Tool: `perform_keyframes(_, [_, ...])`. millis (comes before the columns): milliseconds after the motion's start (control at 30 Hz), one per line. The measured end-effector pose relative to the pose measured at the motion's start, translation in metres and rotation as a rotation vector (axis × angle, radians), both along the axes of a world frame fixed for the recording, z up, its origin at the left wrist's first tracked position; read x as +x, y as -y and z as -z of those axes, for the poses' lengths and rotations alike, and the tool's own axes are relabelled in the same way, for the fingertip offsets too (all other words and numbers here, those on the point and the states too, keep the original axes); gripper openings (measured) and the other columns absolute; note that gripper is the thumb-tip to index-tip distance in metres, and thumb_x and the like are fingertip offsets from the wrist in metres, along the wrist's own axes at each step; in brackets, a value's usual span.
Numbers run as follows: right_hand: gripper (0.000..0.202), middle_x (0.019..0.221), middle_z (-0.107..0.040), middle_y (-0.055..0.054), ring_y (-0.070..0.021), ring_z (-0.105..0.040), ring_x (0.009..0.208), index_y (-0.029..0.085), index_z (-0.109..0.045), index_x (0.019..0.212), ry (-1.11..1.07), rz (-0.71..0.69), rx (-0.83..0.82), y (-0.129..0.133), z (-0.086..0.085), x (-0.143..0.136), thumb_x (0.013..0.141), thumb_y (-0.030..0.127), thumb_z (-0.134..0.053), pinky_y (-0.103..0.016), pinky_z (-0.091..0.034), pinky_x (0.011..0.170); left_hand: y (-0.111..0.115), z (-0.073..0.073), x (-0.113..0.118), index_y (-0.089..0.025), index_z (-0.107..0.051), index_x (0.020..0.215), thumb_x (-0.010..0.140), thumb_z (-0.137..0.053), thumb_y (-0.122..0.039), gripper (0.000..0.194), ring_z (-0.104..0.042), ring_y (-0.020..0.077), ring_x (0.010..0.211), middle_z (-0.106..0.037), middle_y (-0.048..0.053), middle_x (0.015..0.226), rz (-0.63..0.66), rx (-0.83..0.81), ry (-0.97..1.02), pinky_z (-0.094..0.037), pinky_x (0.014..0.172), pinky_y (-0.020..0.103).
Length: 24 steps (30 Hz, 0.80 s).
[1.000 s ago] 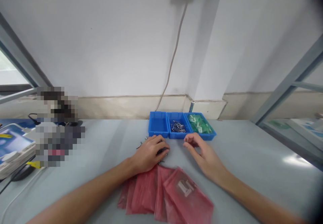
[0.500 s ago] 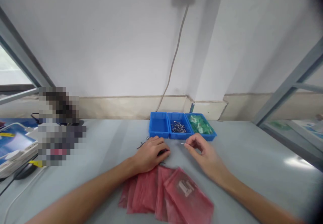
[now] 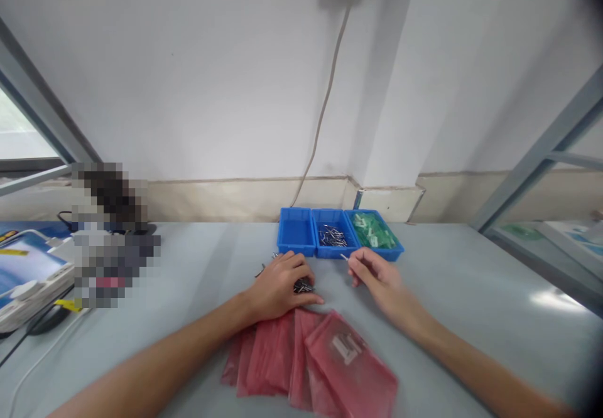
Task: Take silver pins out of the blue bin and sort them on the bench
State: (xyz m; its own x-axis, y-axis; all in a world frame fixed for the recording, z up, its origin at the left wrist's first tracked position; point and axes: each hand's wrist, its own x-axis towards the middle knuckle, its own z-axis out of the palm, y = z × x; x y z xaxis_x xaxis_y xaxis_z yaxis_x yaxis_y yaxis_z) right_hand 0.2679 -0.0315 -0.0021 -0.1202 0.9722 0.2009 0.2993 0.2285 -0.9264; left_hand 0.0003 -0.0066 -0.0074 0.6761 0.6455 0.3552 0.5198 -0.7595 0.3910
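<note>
My left hand [image 3: 287,285] rests on a pile of small metal pieces [image 3: 303,286]. Its fingers curve over the pile and the thumb stands apart, with dark and silvery pieces showing between. More of them poke out past the far side of the hand. My right hand [image 3: 370,270] pinches a thin, light metal pin [image 3: 344,257] between thumb and fingertips, just in front of the middle blue tray [image 3: 332,255]. That tray holds many similar slim pieces [image 3: 332,236]. Below my left hand lies a fan of red plastic bags [image 3: 273,358]; the rightmost bag [image 3: 355,368] has small white items inside.
Beside the middle tray stand a left blue tray [image 3: 296,253] and a right one [image 3: 394,255] holding green plastic packets [image 3: 374,231]. A power strip [image 3: 42,289] and cables lie at the left, near a blurred-out person [image 3: 115,248]. The wall [image 3: 226,91] rises behind the table.
My right hand has risen slightly toward the trays, and the pin now tilts up. My left thumb has moved away from the fingers, exposing more of the metal pieces.
</note>
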Motion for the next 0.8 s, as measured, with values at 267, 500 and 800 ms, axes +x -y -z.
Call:
perform_keyframes(267, [0.036,0.080,-0.056,0.003,-0.0155,-0.054,0.064,0.024,-0.058,0.101,-0.039,-0.041,-0.040,0.0014,0.0055,-0.0019,0.107,0.059,-0.053,-0.031,-0.046,0.065,-0.0007,0.0006,0.0001,-0.021,-0.070,0.100,0.099,-0.073,-0.046,0.026,-0.058,0.0221,0.100,-0.067,0.004,0.105,0.016,-0.006,-0.007,-0.045,0.090,0.035])
perform_keyframes(500, [0.033,0.082,-0.056,0.004,-0.0150,-0.057,0.066,0.026,-0.052,0.096,-0.060,-0.018,-0.012,-0.0013,0.0097,-0.0005,0.102,0.055,-0.064,-0.030,-0.048,0.066,-0.0017,0.0024,-0.0006,-0.021,-0.069,0.099,0.103,-0.069,-0.038,0.017,-0.058,0.0217,0.100,-0.066,0.004,0.104,0.030,-0.012,-0.007,-0.044,0.093,0.035])
perform_keyframes(800, [0.034,0.079,-0.057,0.003,-0.0160,-0.057,0.065,0.025,-0.060,0.097,0.001,-0.023,-0.002,0.0014,0.0024,-0.0015,0.104,0.058,-0.058,-0.030,-0.048,0.065,-0.0008,0.0013,-0.0012,-0.021,-0.069,0.101,0.105,-0.065,-0.041,0.021,-0.059,0.0226,0.101,-0.066,0.005,0.105,0.026,-0.004,-0.013,-0.045,0.093,0.036])
